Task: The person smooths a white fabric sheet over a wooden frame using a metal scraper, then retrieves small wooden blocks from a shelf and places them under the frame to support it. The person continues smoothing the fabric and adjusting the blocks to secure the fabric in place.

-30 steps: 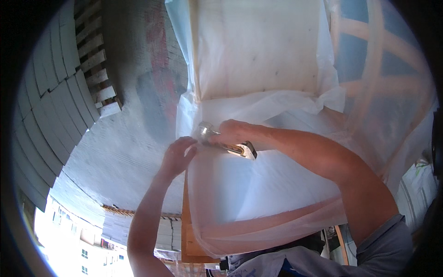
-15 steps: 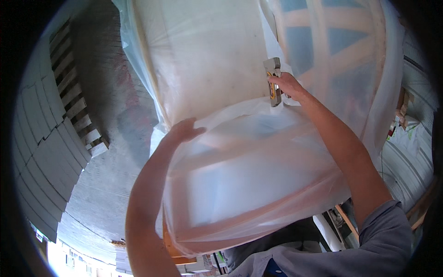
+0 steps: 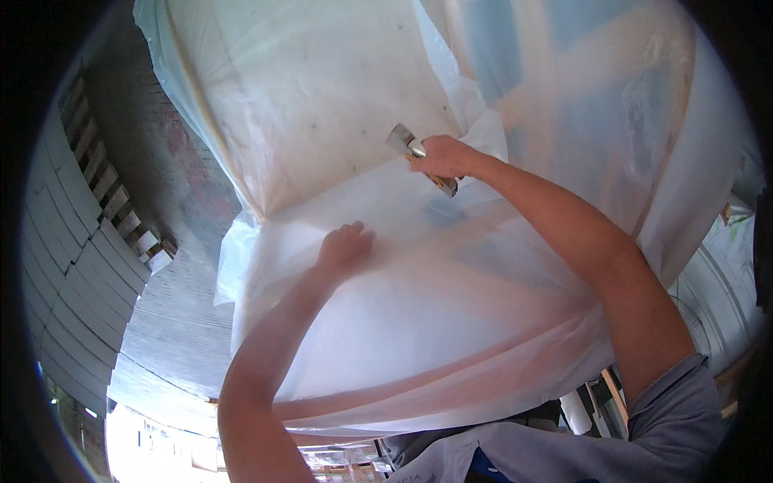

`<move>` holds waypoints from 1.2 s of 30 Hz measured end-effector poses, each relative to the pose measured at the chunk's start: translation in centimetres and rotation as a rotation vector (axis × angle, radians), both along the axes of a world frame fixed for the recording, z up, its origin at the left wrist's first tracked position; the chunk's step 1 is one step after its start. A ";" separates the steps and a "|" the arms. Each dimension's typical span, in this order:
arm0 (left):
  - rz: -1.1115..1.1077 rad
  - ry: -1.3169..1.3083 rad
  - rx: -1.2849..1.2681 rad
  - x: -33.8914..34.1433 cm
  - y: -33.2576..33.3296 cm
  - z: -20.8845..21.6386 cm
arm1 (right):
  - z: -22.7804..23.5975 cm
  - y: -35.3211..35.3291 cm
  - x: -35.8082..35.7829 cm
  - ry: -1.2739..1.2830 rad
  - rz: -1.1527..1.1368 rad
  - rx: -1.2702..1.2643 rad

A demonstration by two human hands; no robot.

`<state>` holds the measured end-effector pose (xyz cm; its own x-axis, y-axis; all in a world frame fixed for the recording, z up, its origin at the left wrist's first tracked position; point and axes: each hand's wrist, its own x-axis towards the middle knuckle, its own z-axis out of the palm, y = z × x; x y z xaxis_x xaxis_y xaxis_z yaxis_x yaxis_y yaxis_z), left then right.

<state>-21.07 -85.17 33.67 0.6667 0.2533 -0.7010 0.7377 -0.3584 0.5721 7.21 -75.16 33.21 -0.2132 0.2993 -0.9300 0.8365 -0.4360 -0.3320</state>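
A silver staple gun (image 3: 441, 182) with a yellow and dark body is gripped in my right hand (image 3: 448, 156). It sits tilted above the seam where a milky plastic sheet (image 3: 451, 298) meets the pale, film-covered panel (image 3: 322, 105). Lower and to the left, my left hand (image 3: 346, 245) rests against the sheet with its fingers curled in. Those fingers look slightly blurred and seem to grip the film, though no clear fold shows between them. Through the film, wooden framing (image 3: 555, 64) shows faintly at the upper right.
Stacked grey boards (image 3: 64, 274) stand at the left, beside slatted wood (image 3: 109, 181). Below them runs a grey floor (image 3: 177, 322). Loose film (image 3: 237, 249) hangs at the left corner. Ribbed light-coloured material (image 3: 713, 298) lies on the right.
My right hand has swung the staple gun left, from upright to slanted. My left hand has moved right on the sheet, its fingers now more curled. The sheet's upper edge lies straighter, and the view has shifted.
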 end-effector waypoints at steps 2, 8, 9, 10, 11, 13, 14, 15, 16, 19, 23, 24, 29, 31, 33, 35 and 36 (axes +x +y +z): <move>0.069 -0.063 -0.026 -0.1 0.1 1.8 | 0.5 0.3 -0.2 0.063 0.077 -0.087; 0.203 -0.073 -0.305 -0.1 0.6 5.1 | 1.9 2.0 -1.5 0.169 0.347 -0.305; 0.211 -0.107 -0.299 -0.1 0.5 5.5 | 2.0 2.0 -1.9 0.188 0.354 -0.319; 0.202 -0.129 -0.285 -0.2 0.5 5.8 | 2.0 2.1 -2.3 0.215 0.366 -0.331; 0.192 -0.151 -0.272 -0.3 0.5 6.0 | 2.0 2.1 -2.7 0.203 0.316 -0.405; 0.215 -0.222 -0.255 -0.8 0.6 6.3 | 1.7 2.1 -3.7 0.162 0.228 -0.553; 0.214 -0.227 -0.246 -1.0 0.6 6.5 | 1.6 2.0 -4.2 0.197 0.242 -0.585; 0.236 -0.254 -0.247 -1.2 0.5 6.5 | 1.4 2.0 -4.6 0.213 0.257 -0.624; 0.245 -0.254 -0.238 -1.3 0.5 6.5 | 1.4 1.9 -4.9 0.227 0.273 -0.654; 0.269 -0.258 -0.222 -1.4 0.3 6.4 | 1.5 1.4 -5.8 0.266 0.292 -0.601; 0.290 -0.271 -0.229 -1.4 0.0 6.4 | 1.6 0.4 -7.2 0.252 0.288 -0.666; 0.289 -0.282 -0.223 -1.4 -0.1 6.4 | 1.6 0.1 -7.2 0.254 0.250 -0.697; 0.299 -0.290 -0.166 -1.8 -0.5 6.5 | 1.6 -1.1 -8.1 0.244 0.297 -0.676; 0.325 -0.311 -0.148 -1.9 -0.8 6.6 | 1.8 -1.5 -8.2 0.238 0.277 -0.671; 0.336 -0.325 -0.124 -1.9 -1.0 6.6 | 1.9 -1.7 -8.2 0.212 0.306 -0.641; 0.335 -0.327 -0.109 -2.0 -1.2 6.6 | 2.0 -2.2 -8.1 0.217 0.331 -0.578; 0.359 -0.331 -0.120 -2.0 -1.2 6.7 | 2.0 -2.5 -7.9 0.234 0.337 -0.527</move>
<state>-23.07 -86.39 40.33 0.7439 0.4378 -0.5049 0.5743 -0.0326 0.8180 -0.74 -77.63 35.23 -0.4291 -0.3012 -0.8516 0.8873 -0.3171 -0.3350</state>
